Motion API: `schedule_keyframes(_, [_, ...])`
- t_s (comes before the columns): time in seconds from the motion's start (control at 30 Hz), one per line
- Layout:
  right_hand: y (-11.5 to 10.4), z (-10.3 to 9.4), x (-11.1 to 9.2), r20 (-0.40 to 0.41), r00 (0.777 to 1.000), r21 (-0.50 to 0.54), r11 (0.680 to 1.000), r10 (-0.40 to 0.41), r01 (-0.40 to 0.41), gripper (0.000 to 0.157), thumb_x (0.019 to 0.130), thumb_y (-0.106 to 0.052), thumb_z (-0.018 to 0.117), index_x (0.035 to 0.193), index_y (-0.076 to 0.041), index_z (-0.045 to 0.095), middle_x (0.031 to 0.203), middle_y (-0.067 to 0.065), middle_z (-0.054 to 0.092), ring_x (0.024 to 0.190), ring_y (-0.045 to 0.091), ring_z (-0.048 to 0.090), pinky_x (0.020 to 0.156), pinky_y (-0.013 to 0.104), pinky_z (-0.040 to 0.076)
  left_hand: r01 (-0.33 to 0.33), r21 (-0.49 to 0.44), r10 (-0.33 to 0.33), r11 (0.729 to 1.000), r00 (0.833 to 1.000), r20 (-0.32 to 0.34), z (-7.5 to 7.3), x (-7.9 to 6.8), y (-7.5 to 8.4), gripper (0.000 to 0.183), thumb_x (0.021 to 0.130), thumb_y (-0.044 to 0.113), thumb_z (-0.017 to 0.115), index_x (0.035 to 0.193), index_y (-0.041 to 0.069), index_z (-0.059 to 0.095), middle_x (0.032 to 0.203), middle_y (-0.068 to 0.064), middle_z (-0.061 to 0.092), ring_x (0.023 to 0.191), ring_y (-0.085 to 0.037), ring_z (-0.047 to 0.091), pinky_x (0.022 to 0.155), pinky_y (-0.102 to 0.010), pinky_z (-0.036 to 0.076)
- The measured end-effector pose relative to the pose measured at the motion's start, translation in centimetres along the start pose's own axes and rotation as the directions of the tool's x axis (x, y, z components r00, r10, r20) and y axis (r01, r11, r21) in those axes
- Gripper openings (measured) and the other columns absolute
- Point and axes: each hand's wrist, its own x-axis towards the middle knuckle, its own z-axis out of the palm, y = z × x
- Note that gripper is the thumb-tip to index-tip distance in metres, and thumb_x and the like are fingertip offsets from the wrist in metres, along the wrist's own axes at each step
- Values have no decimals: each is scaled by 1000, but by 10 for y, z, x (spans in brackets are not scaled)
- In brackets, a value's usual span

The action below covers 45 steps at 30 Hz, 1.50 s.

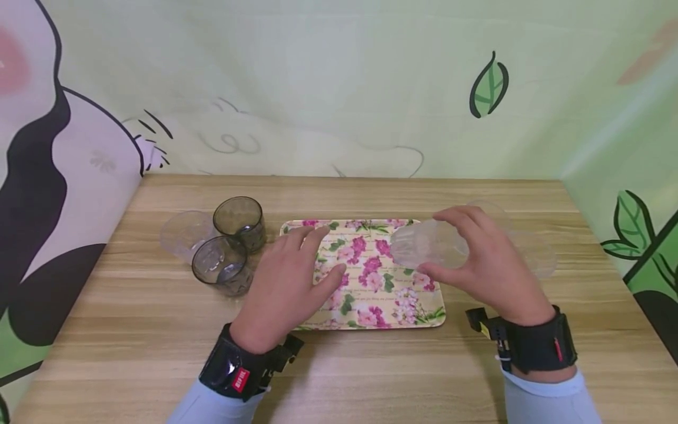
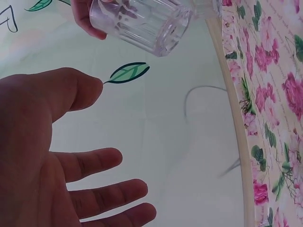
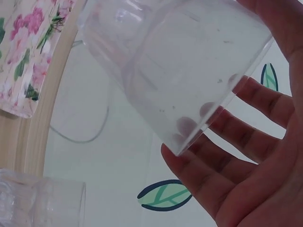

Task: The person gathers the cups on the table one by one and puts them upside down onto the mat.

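Note:
My right hand (image 1: 489,268) grips a clear drinking glass (image 1: 426,244) near its rim, thumb on one side and fingers on the other. The glass is tipped on its side in the air, its fluted base pointing left over the right part of a floral tray (image 1: 346,306). In the right wrist view, several fingertips press against the wall of this glass (image 3: 175,61). Over the tray's left side, my left hand (image 1: 286,280) hovers with thumb and fingers spread, holding nothing. The left wrist view shows its palm (image 2: 57,189) bare.
Left of the tray stand two smoky grey glasses (image 1: 238,215) and a clear glass (image 1: 182,232). Behind and beside my right hand are other clear glasses (image 1: 537,256), partly hidden. A patterned cloth backdrop (image 1: 339,88) rises behind the wooden table (image 1: 371,377).

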Motion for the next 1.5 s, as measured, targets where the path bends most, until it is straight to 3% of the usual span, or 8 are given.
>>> schedule_keyframes(0.57, [-8, 10, 6, -48, 993, 17, 993, -113, 113, 83, 65, -39, 93, 132, -5, 57, 129, 18, 62, 114, 31, 58, 87, 56, 58, -11, -33, 11, 999, 1000, -13, 1, 0, -1, 63, 92, 44, 65, 142, 8, 53, 137, -20, 63, 130, -36, 55, 111, -61, 46])
schedule_keyframes(0.83, [-10, 15, 8, -48, 989, 30, 990, -140, 141, 82, 66, -39, 92, 132, -5, 56, 131, 19, 61, 118, 32, 57, 90, 57, 58, 5, -72, -4, 997, 1000, 18, 2, 1, -1, 66, 91, 44, 66, 143, 7, 50, 139, -22, 60, 127, -37, 57, 104, -57, 54])
schedule_keyframes(1.5, [-19, 25, 13, -48, 990, 98, 986, -133, 138, 77, 72, -31, 89, 134, -5, 53, 132, 20, 59, 116, 31, 57, 87, 55, 60, -36, -46, 37, 998, 999, 15, 2, 1, -2, 68, 89, 49, 67, 142, 10, 52, 137, -17, 64, 129, -35, 56, 111, -56, 49])
